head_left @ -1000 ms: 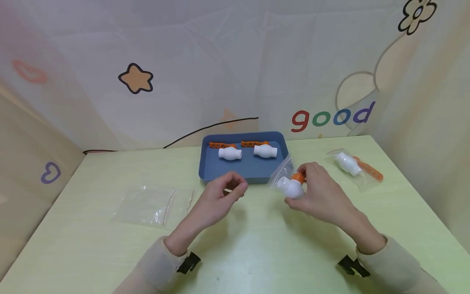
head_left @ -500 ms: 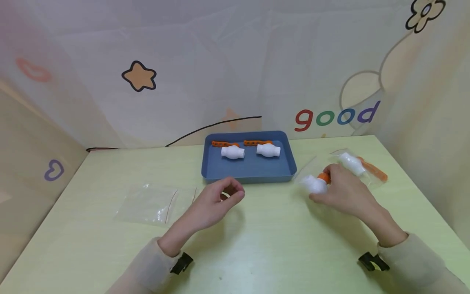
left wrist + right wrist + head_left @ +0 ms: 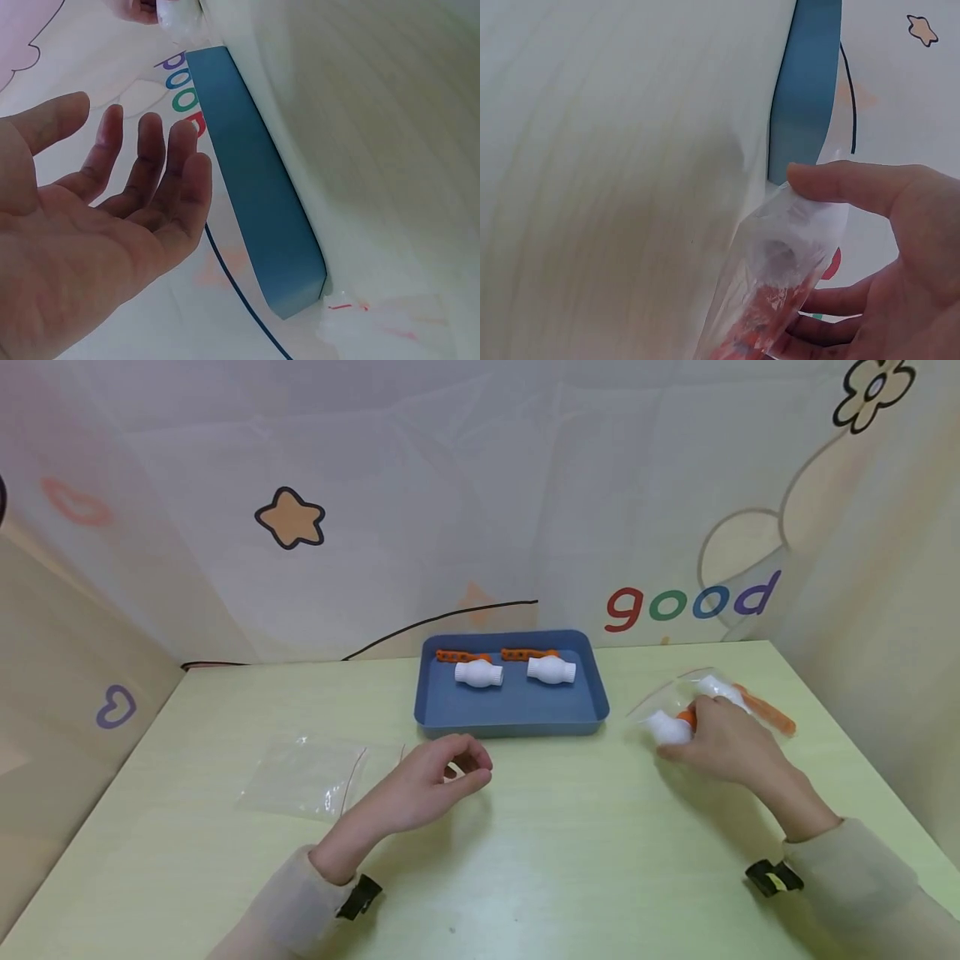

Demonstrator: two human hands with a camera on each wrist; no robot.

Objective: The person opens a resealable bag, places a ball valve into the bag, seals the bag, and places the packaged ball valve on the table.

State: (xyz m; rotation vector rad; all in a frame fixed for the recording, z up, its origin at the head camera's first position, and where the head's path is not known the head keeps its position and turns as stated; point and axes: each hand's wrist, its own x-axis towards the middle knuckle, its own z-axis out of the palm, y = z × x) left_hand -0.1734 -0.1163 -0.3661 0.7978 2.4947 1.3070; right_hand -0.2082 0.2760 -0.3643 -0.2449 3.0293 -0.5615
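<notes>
My right hand (image 3: 723,739) grips a clear zip bag with a white plastic ball valve (image 3: 666,728) and its orange handle (image 3: 769,319) inside, thumb on one side and fingers on the other. It is over the right part of the table, in front of another bagged valve (image 3: 720,687) with an orange handle (image 3: 768,712), which it partly hides. Nothing is in my left hand (image 3: 420,785); its fingers hang loosely curled in front of the blue tray (image 3: 510,729). Two white valves (image 3: 478,673) with orange handles (image 3: 462,656) lie in that tray.
Flat clear zip bags (image 3: 303,777) lie on the left side of the table (image 3: 510,877), partly behind the left forearm. A printed curtain (image 3: 420,510) hangs along the back edge and both sides.
My right hand has carried the bagged valve rightward, from near the tray's front corner to beside the other bagged valve. My left hand has drifted slightly down and left.
</notes>
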